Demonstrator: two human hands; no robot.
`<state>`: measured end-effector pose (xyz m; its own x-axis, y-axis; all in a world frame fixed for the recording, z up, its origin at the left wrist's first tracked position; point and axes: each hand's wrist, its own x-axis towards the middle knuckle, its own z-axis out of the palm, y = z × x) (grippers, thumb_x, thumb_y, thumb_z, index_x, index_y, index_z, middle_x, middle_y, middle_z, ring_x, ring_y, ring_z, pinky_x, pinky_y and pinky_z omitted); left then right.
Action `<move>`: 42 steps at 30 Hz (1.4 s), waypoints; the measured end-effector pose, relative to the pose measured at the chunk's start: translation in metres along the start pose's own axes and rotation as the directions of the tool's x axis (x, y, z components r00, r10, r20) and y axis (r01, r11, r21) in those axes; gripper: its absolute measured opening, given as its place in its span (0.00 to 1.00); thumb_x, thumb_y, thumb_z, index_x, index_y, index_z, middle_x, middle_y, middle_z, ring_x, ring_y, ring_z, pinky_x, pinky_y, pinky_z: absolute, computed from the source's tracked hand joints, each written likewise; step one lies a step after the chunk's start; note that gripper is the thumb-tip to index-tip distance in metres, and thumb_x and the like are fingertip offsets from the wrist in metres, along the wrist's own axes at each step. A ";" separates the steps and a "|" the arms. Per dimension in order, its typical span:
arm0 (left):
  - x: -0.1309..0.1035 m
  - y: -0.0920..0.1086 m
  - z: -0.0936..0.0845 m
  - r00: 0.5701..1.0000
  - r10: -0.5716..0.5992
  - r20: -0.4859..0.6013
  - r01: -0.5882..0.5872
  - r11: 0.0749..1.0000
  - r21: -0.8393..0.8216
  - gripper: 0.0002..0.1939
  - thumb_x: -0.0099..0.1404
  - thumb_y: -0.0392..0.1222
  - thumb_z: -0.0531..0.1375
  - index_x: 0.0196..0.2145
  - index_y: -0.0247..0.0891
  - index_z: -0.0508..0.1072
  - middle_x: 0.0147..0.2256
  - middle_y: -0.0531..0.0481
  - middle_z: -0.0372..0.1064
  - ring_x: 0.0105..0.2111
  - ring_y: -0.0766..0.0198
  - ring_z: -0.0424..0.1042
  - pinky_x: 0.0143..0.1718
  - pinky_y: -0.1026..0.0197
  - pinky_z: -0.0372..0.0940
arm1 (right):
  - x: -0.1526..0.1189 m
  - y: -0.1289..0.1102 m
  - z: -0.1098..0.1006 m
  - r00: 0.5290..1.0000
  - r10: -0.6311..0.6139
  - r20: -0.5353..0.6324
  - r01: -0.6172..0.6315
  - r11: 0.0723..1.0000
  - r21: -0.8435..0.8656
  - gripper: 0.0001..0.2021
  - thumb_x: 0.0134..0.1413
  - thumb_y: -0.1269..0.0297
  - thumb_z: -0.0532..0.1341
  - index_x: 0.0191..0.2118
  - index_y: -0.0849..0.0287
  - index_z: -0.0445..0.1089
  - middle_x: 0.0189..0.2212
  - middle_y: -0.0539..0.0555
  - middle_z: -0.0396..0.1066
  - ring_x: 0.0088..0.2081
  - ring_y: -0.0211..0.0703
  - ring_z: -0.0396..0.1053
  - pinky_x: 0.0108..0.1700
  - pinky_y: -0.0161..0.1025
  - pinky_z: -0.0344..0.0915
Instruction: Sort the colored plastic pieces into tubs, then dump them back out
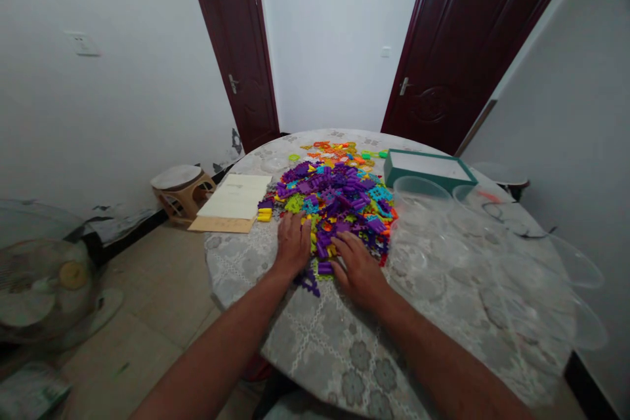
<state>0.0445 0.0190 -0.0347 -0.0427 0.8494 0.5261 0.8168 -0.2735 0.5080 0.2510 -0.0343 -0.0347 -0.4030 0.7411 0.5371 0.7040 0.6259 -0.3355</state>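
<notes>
A heap of small plastic building pieces (pixel 335 187), mostly purple with some blue, yellow, green and orange, lies in the middle of the table. My left hand (pixel 294 244) rests palm down at the heap's near left edge, its fingers reaching forward against the pieces. At the near right edge, my right hand (pixel 360 268) has its thumb and fingers apart and touches purple pieces. Between the hands lie a purple ridged piece (pixel 325 268) and other loose pieces. A dark purple toothed piece (pixel 309 283) sits on the cloth near my left wrist. The undersides of my fingers are hidden.
Several clear plastic bowls (pixel 422 193) stand on the right of the round table (pixel 339 348). Behind them is a green-edged box (pixel 428 169). Paper sheets (pixel 235 197) overhang the left edge. Orange pieces (pixel 339 152) lie at the back. A stool (pixel 182 187) and fan (pixel 39 289) stand left.
</notes>
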 end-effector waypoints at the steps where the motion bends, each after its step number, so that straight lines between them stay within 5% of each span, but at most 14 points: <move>1: -0.001 -0.002 -0.004 1.000 0.014 -0.009 -0.015 0.998 -0.061 0.21 0.80 0.46 0.45 0.58 0.38 0.71 0.58 0.38 0.71 0.65 0.52 0.65 0.70 0.40 0.58 | -0.002 0.001 0.001 1.000 0.001 0.009 -0.001 1.000 0.005 0.24 0.70 0.66 0.59 0.68 0.62 0.65 0.66 0.68 0.65 0.70 0.59 0.59 0.70 0.62 0.63; 8: -0.010 -0.017 -0.047 0.987 -0.129 -0.100 0.106 0.972 -0.209 0.21 0.80 0.49 0.45 0.58 0.40 0.71 0.58 0.41 0.72 0.62 0.54 0.69 0.69 0.43 0.61 | 0.005 0.008 -0.011 1.000 0.016 0.005 -0.016 0.999 0.035 0.18 0.70 0.67 0.57 0.62 0.59 0.72 0.58 0.65 0.72 0.62 0.58 0.66 0.67 0.60 0.66; 16: -0.069 -0.015 -0.075 0.990 0.075 0.121 -0.079 0.997 0.023 0.25 0.76 0.53 0.57 0.65 0.44 0.66 0.67 0.38 0.63 0.69 0.47 0.62 0.71 0.39 0.59 | 0.007 -0.001 -0.031 0.979 -0.019 0.202 0.017 1.000 0.011 0.12 0.70 0.62 0.60 0.54 0.56 0.75 0.49 0.61 0.75 0.52 0.54 0.71 0.57 0.51 0.71; 22: -0.089 -0.010 -0.072 0.930 0.203 0.307 -0.259 0.954 0.153 0.45 0.61 0.61 0.72 0.69 0.45 0.62 0.70 0.36 0.58 0.70 0.37 0.58 0.70 0.33 0.58 | 0.003 -0.009 -0.026 0.940 -0.048 0.338 0.048 0.999 0.010 0.17 0.67 0.59 0.65 0.57 0.56 0.72 0.54 0.60 0.73 0.54 0.53 0.72 0.56 0.47 0.70; 35: -0.052 0.017 -0.046 0.918 0.215 0.332 -0.271 0.953 0.132 0.39 0.62 0.56 0.72 0.65 0.44 0.67 0.59 0.36 0.67 0.59 0.41 0.67 0.62 0.37 0.66 | 0.006 0.000 -0.024 0.950 0.090 0.298 -0.088 0.996 -0.020 0.08 0.70 0.63 0.61 0.50 0.57 0.74 0.46 0.58 0.75 0.47 0.49 0.73 0.49 0.42 0.69; 42: -0.039 0.026 -0.034 0.922 0.211 0.324 -0.279 0.943 0.181 0.30 0.66 0.42 0.67 0.64 0.41 0.67 0.54 0.38 0.68 0.54 0.45 0.68 0.58 0.42 0.68 | 0.006 0.012 -0.021 0.955 0.173 0.243 -0.195 0.978 0.072 0.08 0.70 0.65 0.60 0.48 0.58 0.75 0.43 0.57 0.77 0.46 0.48 0.75 0.50 0.41 0.68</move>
<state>0.0476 -0.0369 -0.0190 0.3191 0.8720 0.3712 0.8863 -0.4133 0.2089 0.2696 -0.0272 -0.0190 -0.4053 0.8745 0.2665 0.7254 0.4851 -0.4884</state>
